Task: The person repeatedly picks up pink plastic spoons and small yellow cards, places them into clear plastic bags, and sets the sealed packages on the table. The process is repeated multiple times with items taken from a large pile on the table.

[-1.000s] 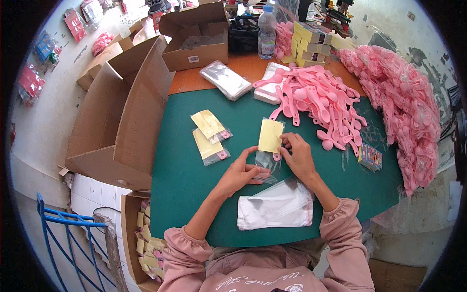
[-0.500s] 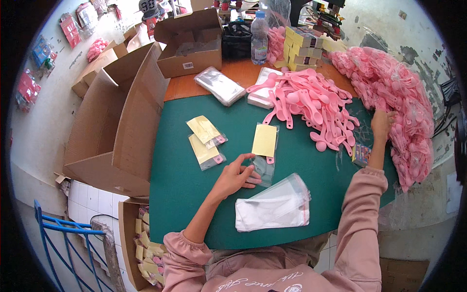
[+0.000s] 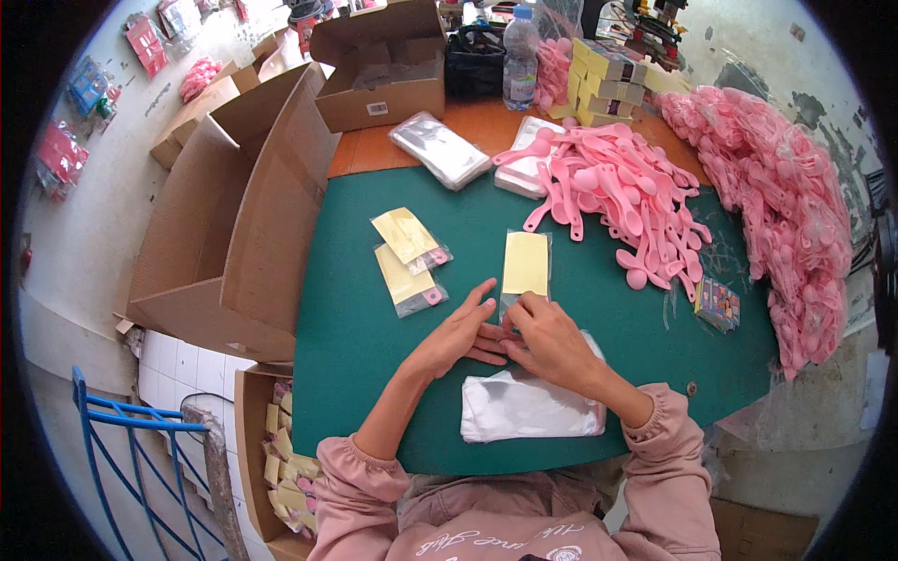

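Observation:
A clear plastic bag with a yellow card in it lies flat on the green table mat, its lower end hidden under my fingers. My right hand is closed over that end, fingertips bent down and pinching the plastic. Just beside it on the left, my left hand rests with fingers stretched and apart, touching the bag's lower edge. Below both hands lies a stack of clear bags, partly covered by my right hand. Two filled bags with yellow cards and pink handles overlap to the left.
A heap of pink spoons covers the mat's far right, near a small stack of printed cards. Plastic-wrapped pink spoons bulge along the right edge. Bag packs, a water bottle and cardboard boxes stand behind and left.
My right hand has come from the wrapped spoons at the far right to the lower end of the bag with the card. My left hand stays by the bag, its fingers now straighter.

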The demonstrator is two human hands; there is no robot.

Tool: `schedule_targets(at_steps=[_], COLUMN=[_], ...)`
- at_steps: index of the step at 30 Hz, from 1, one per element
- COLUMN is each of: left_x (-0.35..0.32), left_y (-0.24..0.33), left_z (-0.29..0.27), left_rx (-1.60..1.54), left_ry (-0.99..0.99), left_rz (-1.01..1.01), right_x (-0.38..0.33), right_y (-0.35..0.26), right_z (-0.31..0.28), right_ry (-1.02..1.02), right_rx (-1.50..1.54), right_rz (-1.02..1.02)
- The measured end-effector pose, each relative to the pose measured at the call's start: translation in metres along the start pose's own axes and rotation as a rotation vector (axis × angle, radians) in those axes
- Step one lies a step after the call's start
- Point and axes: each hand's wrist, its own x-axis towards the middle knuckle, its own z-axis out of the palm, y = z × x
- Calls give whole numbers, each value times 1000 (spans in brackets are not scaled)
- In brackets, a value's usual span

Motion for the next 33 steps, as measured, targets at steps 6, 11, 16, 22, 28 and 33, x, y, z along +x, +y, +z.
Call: schedule_targets(at_steps=[6, 11, 16, 22, 28, 33], left_x=[3, 1, 6, 11, 4, 5], left_y=[-3, -1, -5, -11, -2, 2], left_z=[-2, -2, -1, 3, 2, 11], left_rx=[-84, -128, -97, -1, 9, 59], left_ry=[-29, -20, -1, 40, -22, -86], left_rz=[-26, -22, 35, 127, 52, 34], right_x=[-4, -2, -3, -9, -30, -82], right_y=[3, 1, 5, 15, 97, 232], right_z=[14, 16, 17, -14, -137, -231], right_ry=[63, 64, 144, -33, -133, 233], right_rx=[-202, -411, -328, 178, 770, -530], right_rz=[-85, -196, -281, -220, 137, 790])
